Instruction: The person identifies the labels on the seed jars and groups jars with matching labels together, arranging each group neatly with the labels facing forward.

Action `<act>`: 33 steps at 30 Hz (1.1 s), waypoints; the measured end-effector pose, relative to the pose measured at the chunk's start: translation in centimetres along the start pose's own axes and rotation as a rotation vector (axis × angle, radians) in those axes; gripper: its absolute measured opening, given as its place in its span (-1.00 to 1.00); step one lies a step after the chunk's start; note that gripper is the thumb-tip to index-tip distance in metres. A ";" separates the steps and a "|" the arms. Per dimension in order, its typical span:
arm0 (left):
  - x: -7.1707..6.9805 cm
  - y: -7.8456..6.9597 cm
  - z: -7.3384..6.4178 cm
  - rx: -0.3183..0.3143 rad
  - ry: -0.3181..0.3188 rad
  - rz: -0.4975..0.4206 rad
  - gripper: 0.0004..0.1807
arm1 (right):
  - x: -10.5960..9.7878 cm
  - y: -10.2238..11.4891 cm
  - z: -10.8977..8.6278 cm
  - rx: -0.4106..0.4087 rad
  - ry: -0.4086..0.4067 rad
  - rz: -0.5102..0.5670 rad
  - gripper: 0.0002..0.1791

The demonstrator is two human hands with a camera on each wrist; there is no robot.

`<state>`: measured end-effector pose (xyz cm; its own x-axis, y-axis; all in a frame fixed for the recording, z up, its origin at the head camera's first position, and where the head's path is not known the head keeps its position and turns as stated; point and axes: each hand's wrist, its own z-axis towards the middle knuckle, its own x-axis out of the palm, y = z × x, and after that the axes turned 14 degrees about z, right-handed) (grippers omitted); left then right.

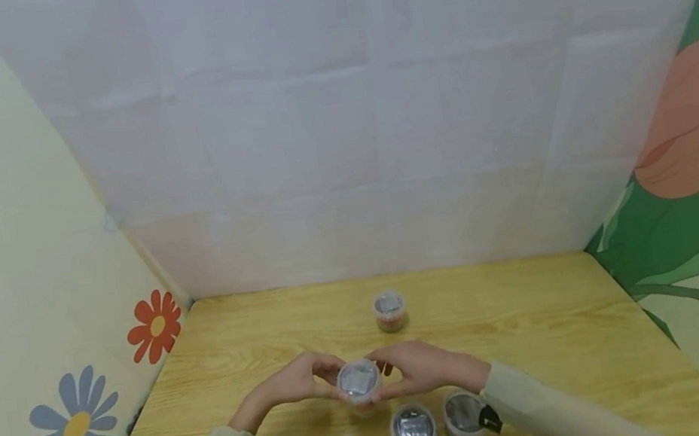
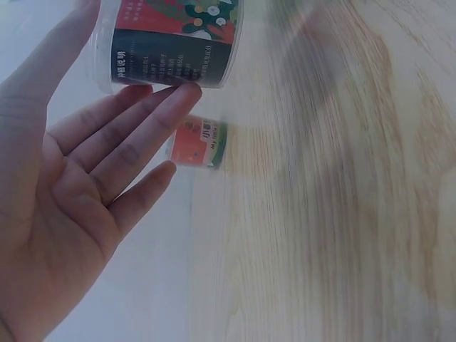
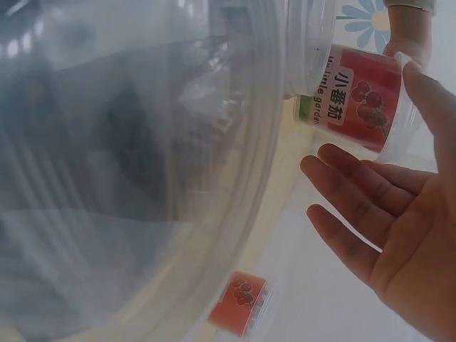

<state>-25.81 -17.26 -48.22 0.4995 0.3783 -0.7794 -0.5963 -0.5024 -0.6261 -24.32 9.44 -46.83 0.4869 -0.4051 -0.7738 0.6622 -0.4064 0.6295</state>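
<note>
Between both hands is a clear plastic planting-kit tub [image 1: 359, 380] with a lid. Its label is red with small tomatoes and the words "My little garden" in the right wrist view; a dark, text-covered side of the same tub [image 2: 171, 53] faces the left wrist camera. My left hand [image 1: 296, 380] holds it from the left with thumb and fingertips. From the right, my right hand [image 1: 417, 367] grips it, thumb near the lid rim [image 3: 406, 92]. A similar tub [image 1: 390, 310] stands alone farther back on the wooden table [image 1: 514, 306].
Several more lidded tubs [image 1: 414, 430] stand grouped at the table's near edge, below the right forearm. One tub [image 3: 135, 171] looms large in the right wrist view. A white sheet [image 1: 336, 136] hangs behind the table, with flower-patterned cloths [image 1: 64, 324] at the sides.
</note>
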 end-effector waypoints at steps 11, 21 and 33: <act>0.2 -0.3 0.7 0.010 -0.046 0.002 -0.60 | -0.2 0.0 -0.2 0.009 -0.037 0.002 -0.32; 0.6 -0.7 1.3 -0.011 -0.071 0.007 -0.62 | -0.5 -0.5 -0.8 0.001 -0.071 0.065 -0.31; 1.1 -0.8 2.3 -0.010 -0.118 0.011 -0.63 | -0.9 -1.0 -1.3 0.014 -0.092 0.100 -0.30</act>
<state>-26.26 -14.71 -48.64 0.4151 0.4608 -0.7845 -0.5947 -0.5151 -0.6173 -24.69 11.30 -46.85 0.4953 -0.5174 -0.6978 0.6044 -0.3717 0.7046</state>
